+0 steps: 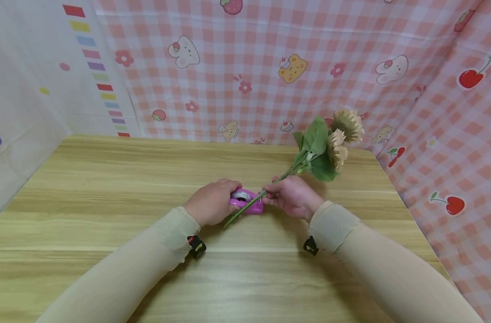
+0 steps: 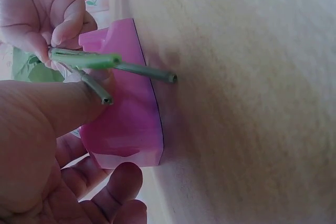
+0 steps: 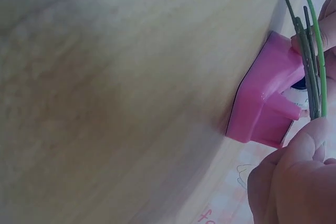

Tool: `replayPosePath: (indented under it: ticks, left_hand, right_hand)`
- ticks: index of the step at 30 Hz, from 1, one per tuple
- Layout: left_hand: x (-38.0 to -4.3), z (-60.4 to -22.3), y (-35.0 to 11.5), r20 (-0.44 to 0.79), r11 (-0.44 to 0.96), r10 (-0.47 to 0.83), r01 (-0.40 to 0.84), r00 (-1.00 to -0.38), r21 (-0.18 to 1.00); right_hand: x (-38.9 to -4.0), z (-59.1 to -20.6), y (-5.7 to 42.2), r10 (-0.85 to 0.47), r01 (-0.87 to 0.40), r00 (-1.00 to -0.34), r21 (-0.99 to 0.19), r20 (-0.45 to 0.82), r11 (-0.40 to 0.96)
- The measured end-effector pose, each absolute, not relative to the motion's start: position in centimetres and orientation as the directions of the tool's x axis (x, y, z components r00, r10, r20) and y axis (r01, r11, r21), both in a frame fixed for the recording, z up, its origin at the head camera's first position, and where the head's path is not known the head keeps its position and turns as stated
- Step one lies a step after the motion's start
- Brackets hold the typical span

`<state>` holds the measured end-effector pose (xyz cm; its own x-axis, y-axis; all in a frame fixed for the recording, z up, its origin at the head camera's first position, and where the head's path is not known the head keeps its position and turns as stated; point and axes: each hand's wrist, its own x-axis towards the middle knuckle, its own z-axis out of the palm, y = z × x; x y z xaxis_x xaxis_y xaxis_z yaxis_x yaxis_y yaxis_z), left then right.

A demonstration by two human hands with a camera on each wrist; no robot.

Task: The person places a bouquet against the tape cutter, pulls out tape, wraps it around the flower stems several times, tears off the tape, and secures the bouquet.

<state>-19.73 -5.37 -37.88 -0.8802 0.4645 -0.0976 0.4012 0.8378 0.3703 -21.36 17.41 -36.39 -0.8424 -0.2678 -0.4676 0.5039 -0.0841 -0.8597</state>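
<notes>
On the bench [image 1: 108, 179]: pink tape dispenser [image 1: 255, 208] — gripped by left hand [image 1: 211, 202], apparently for steadiness; flower stems [image 2: 94, 60] — pinched across it by right hand [image 1: 294, 196], seemingly keeping them bunched.

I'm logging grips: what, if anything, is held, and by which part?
The right hand pinches the flowers by their stems, below the leaves; the left hand grips the pink tape dispenser by its left end.
</notes>
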Motion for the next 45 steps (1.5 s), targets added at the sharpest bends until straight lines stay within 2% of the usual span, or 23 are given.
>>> replayPosePath:
  ticks: [9, 45]
  left_hand:
    - [-19.64, -37.72, -5.31, -0.095, 0.839, 0.461, 0.399, -0.882, 0.369]
    - [-19.69, -37.89, -5.39, -0.099, 0.838, 0.457, 0.390, -0.884, 0.382]
  right_hand:
    - [-21.47, -36.17, 17.08, -0.292, 0.534, -0.825, -0.836, -0.484, -0.124]
    - [-20.83, -36.48, 17.10, -0.176, 0.483, -0.872, -0.863, -0.457, -0.152]
